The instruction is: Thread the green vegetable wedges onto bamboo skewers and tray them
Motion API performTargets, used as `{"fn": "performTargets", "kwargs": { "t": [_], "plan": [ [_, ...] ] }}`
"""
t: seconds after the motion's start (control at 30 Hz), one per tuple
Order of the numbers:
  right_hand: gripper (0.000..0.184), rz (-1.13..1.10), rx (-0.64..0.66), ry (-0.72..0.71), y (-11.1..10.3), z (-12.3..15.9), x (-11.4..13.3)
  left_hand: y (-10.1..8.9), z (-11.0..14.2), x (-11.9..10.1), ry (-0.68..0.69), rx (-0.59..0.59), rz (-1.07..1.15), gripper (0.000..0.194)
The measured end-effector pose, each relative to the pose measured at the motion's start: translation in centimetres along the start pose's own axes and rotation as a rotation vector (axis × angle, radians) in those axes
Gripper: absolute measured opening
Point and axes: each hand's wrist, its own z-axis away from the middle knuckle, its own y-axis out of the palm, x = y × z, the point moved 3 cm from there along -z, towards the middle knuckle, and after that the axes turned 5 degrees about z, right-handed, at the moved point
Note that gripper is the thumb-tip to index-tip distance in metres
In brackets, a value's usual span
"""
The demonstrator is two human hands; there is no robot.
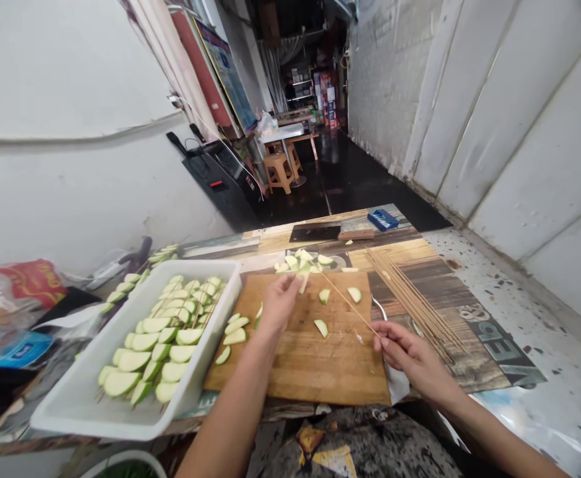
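Note:
My left hand (pixel 281 300) reaches over the wooden cutting board (pixel 310 362) and pinches a pale green vegetable slice (pixel 302 279) at the board's far edge. My right hand (pixel 410 353) is closed on the end of a thin bamboo skewer (pixel 347 302), which points up and left toward that slice. Loose slices (pixel 321 326) lie scattered on the board. More slices are piled just beyond the board (pixel 301 261). A white tray (pixel 83 392) to the left holds several skewers threaded with slices (pixel 163 335).
A bundle of bare skewers (pixel 412 295) lies right of the board. A cleaver (pixel 330 233) and a blue packet (pixel 382 219) rest at the table's far end. Bags and wrappers (pixel 18 312) crowd the left side. Stools and a table (pixel 285 159) stand down the corridor.

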Motion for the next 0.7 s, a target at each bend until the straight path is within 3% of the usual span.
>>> {"fn": "performTargets", "kwargs": {
  "t": [0.1,0.17,0.3,0.4,0.53,0.7],
  "plan": [
    [0.037,0.071,0.000,-0.011,0.4,-0.1,0.1,0.7,1.3,-1.1,-0.161,0.163,0.490,0.021],
    [0.034,0.135,0.045,-0.032,0.7,-0.1,0.3,0.9,2.0,-1.5,-0.164,0.165,0.582,0.019],
    [0.035,0.188,0.177,-0.036,1.8,-0.1,0.6,1.1,2.8,-1.3,-0.070,0.003,0.385,0.023],
    [0.041,0.180,0.217,-0.033,2.9,-0.7,1.5,1.9,3.5,-1.4,-0.040,0.032,0.190,0.025],
    [0.040,0.198,0.129,-0.114,4.0,-2.1,3.4,2.9,4.4,-2.0,-0.119,0.130,0.318,0.027],
    [0.036,0.376,-0.046,-0.255,3.4,-2.3,4.8,1.7,4.4,-2.0,-0.270,0.016,0.453,0.033]
  ]
}}
